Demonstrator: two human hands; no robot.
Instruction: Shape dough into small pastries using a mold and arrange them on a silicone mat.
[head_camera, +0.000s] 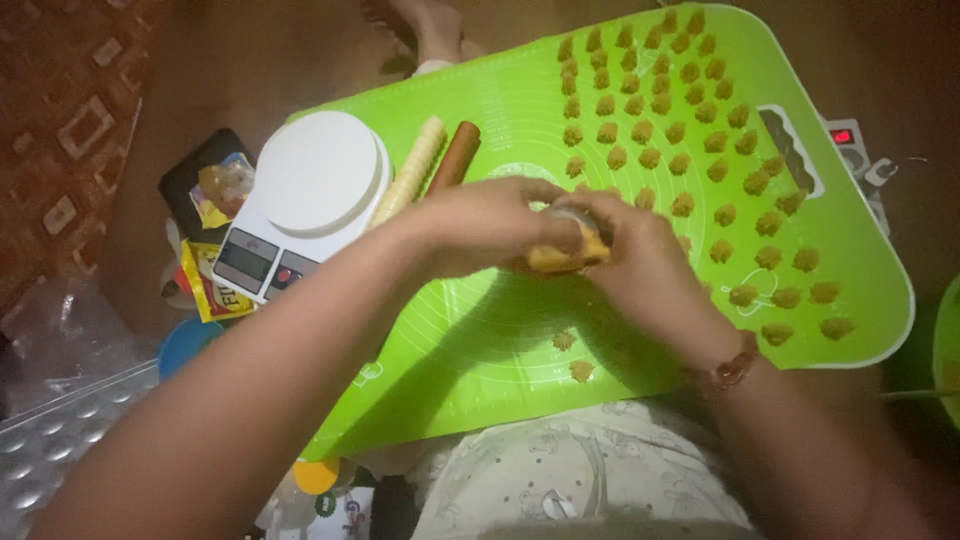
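My left hand (480, 222) and my right hand (640, 262) meet over the middle of a green mat (500, 110). Between them they grip a lump of yellow dough (565, 257), with a pale rounded object partly hidden under the fingers. Several small yellow dough pieces (680, 135) stand in rows on the mat's far and right side. Two more pieces (572, 355) lie near the front, below my hands. A bracelet (728, 370) sits on my right wrist.
A white kitchen scale (305, 195) stands at the mat's left edge, beside a ridged cream roller (410, 172) and a brown roller (453, 158). Yellow packets (210, 285) lie to the left. A power strip (855, 150) sits at the right. A clear plastic tray (50, 440) is lower left.
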